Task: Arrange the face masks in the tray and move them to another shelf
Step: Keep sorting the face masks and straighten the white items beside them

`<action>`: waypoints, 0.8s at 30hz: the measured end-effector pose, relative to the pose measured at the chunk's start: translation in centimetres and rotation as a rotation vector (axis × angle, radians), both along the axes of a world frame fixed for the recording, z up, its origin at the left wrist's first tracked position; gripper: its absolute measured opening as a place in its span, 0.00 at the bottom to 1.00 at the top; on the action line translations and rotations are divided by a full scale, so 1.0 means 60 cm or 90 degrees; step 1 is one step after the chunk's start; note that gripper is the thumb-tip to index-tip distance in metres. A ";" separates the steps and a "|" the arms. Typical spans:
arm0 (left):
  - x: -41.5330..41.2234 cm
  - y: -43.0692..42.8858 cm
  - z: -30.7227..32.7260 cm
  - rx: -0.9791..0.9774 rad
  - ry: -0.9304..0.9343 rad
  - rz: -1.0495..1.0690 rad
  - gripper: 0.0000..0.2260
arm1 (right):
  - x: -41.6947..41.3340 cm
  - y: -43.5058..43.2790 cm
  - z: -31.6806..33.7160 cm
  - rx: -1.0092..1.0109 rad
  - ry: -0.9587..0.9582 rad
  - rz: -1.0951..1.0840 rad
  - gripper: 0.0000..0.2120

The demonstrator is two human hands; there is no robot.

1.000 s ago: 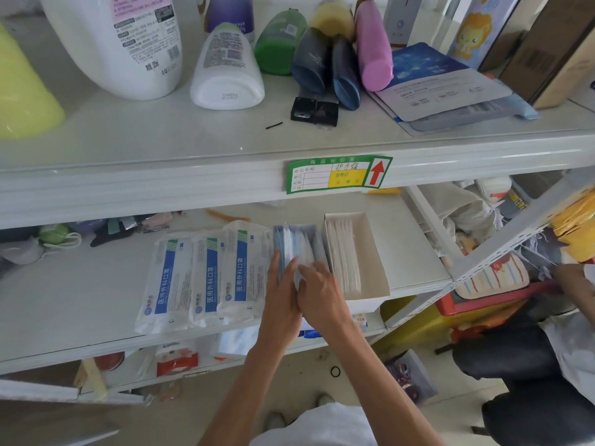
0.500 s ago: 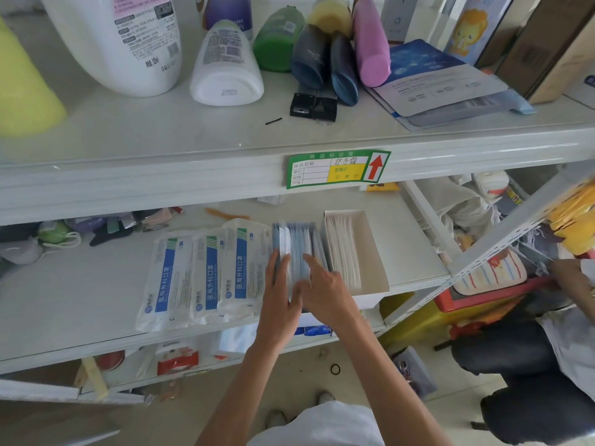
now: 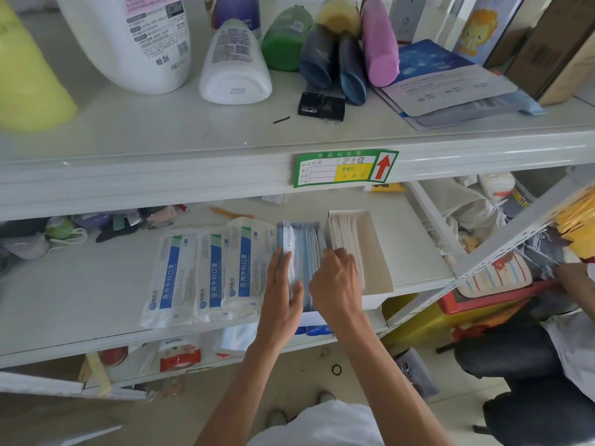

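A white cardboard tray lies on the middle shelf, with white masks standing on edge inside it. Left of it is a stack of blue packaged face masks on edge. My left hand presses flat against the stack's left side. My right hand holds the stack's right side, fingers between the packs and the tray. Three white packs with blue labels lie flat side by side further left.
The upper shelf carries bottles, a black clip and flat sachets. A green price label is on its edge. Small clutter sits at the middle shelf's back left. Another person is at the right.
Both hands have slid a little further along the blue stack, squeezing it from both sides. The right hand's fingers now reach to the tray's edge.
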State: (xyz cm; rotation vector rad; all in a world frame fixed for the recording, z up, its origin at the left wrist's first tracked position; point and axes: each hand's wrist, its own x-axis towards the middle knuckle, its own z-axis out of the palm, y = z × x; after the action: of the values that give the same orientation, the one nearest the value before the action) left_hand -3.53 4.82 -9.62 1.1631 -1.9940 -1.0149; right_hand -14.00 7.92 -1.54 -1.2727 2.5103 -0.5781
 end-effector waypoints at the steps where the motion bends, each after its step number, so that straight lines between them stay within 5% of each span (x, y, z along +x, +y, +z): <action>1: -0.002 0.002 0.003 0.007 -0.004 -0.001 0.26 | -0.003 0.002 -0.002 0.016 0.021 0.001 0.11; 6: -0.012 0.005 0.002 0.021 -0.044 0.007 0.35 | 0.002 0.016 -0.014 0.085 0.079 0.022 0.12; 19: -0.014 0.003 -0.008 -0.020 -0.069 0.005 0.34 | 0.022 0.016 -0.019 0.131 0.126 0.095 0.20; 24: -0.014 0.003 -0.011 -0.035 -0.077 0.006 0.35 | 0.022 0.027 -0.023 0.120 0.093 0.107 0.13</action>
State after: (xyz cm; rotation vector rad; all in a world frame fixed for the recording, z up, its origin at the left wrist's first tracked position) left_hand -4.34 4.97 -10.29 1.2300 -2.0946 -0.8980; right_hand -12.66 9.55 -2.92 -1.4798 2.4692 -0.2119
